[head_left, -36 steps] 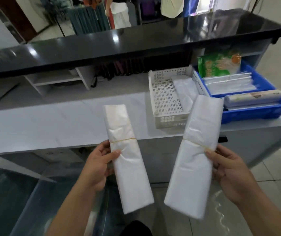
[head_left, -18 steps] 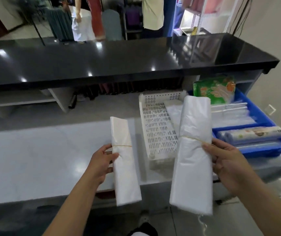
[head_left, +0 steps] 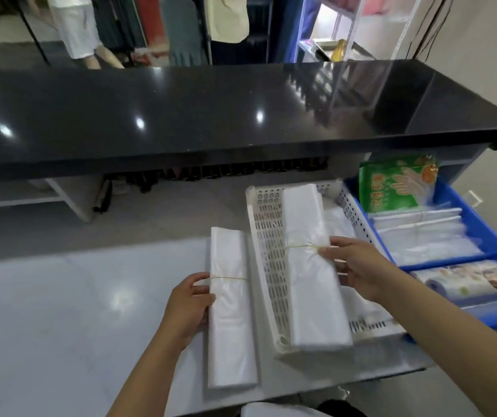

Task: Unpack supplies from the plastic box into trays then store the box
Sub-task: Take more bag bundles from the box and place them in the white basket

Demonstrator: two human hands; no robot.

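Observation:
My left hand grips a narrow bundle of white plastic bags bound by a yellow rubber band; the bundle lies lengthwise over the grey counter, just left of the white perforated tray. My right hand holds a wider white bag bundle, also rubber-banded, at its band. That bundle lies inside the white tray, its near end over the tray's front rim. Another flat white bag pack lies in the tray under it. The plastic box is not in sight.
A blue tray to the right holds a green glove packet, clear bag packs and a printed roll. A black raised counter top runs across the back, with a shelf below. Grey counter spreads to the left.
Both hands have moved forward and down over the counter. The wide bundle has gone into the white tray; the narrow bundle has come down beside the tray's left wall.

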